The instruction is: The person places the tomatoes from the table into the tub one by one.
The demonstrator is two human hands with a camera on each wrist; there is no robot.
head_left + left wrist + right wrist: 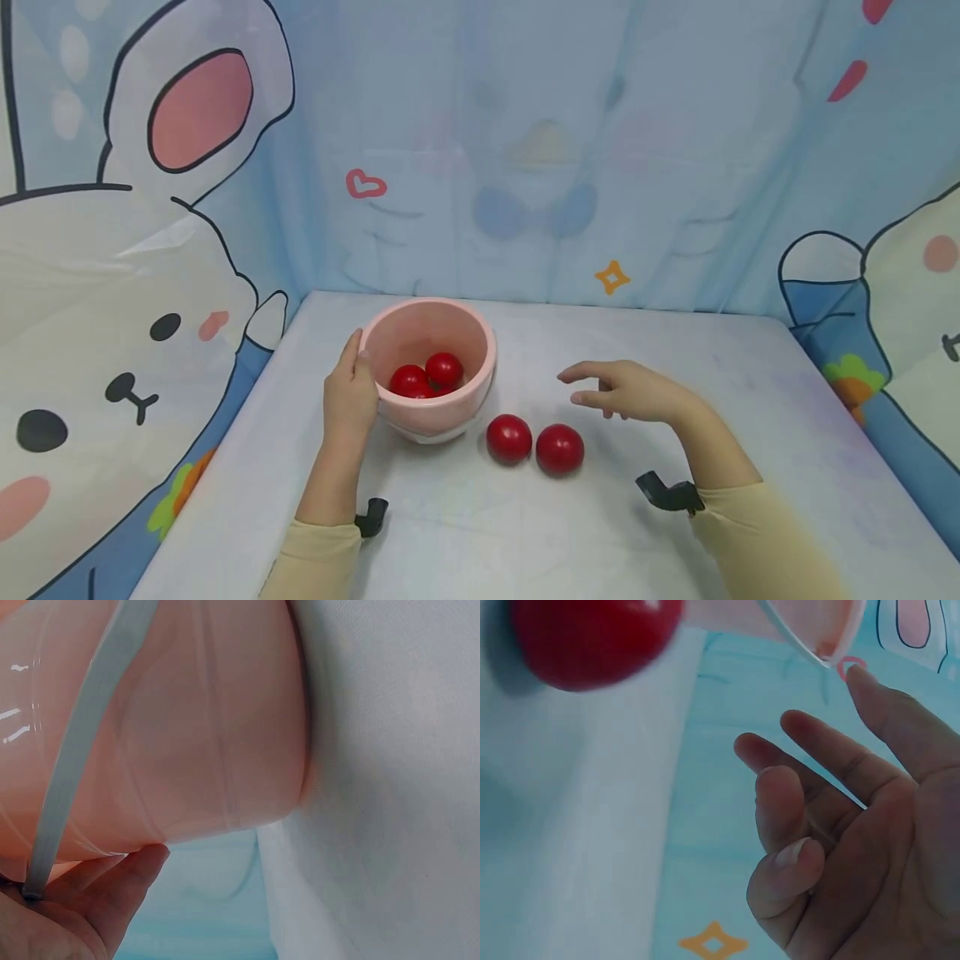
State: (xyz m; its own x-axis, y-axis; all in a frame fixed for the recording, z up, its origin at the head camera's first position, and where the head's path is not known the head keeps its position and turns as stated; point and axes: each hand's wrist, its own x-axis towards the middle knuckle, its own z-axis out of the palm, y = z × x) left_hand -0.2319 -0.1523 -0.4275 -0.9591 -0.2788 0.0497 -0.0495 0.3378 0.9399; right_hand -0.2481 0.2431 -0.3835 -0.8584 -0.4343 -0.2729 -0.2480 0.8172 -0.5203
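In the head view a pink bucket (438, 408) stands on the table, its mouth tipped toward me. Several shiny red balls (444, 371) lie inside it. My left hand (351, 396) grips the bucket's left side at the rim. The left wrist view has its fingers (124, 889) against the outer wall, beside a pale strap-like handle (82, 727). Two more red balls, one (509, 439) nearer the bucket and one (559, 449) to its right, sit on the table. Above and right of them hovers my right hand (633, 390), fingers loosely bent and holding nothing.
The white table (525, 542) reaches back to a blue printed curtain (540, 150) with cartoon figures at both sides. A black wrist mount (670, 493) sits at the right cuff, another (371, 517) at the left.
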